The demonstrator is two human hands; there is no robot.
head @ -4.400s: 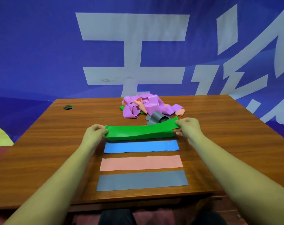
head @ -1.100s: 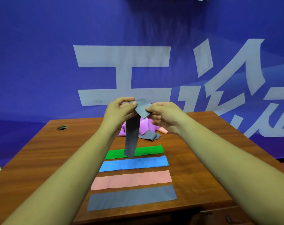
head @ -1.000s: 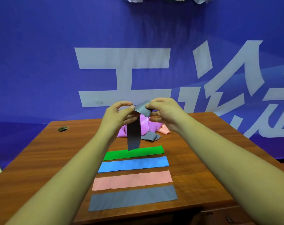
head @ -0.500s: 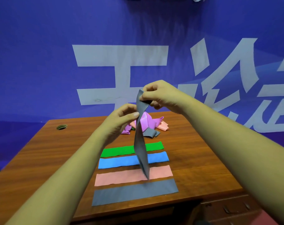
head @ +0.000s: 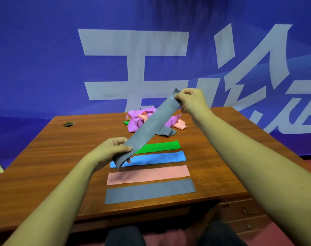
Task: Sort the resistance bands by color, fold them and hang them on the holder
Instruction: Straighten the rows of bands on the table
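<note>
A grey band (head: pixel 149 126) stretches slantwise in the air above the table. My left hand (head: pixel 108 153) pinches its lower end and my right hand (head: pixel 192 101) pinches its upper end. On the wooden table (head: pixel 44 157) lie flat bands in a column: green (head: pixel 161 146), blue (head: pixel 160 158), pink (head: pixel 149 174) and grey (head: pixel 149 191) nearest me. A tangled pile (head: pixel 135 121) of purple, pink, green and grey bands sits at the table's far middle, partly hidden by the held band. No holder is in view.
A round cable hole (head: pixel 69 124) is at the table's far left. Drawers (head: pixel 243 215) are under the table's right side. A blue banner with white characters (head: pixel 133 68) stands right behind the table.
The grey band hung straight down from my raised right hand; now my left hand has slid down to its lower end and pulled it out slantwise between both hands.
</note>
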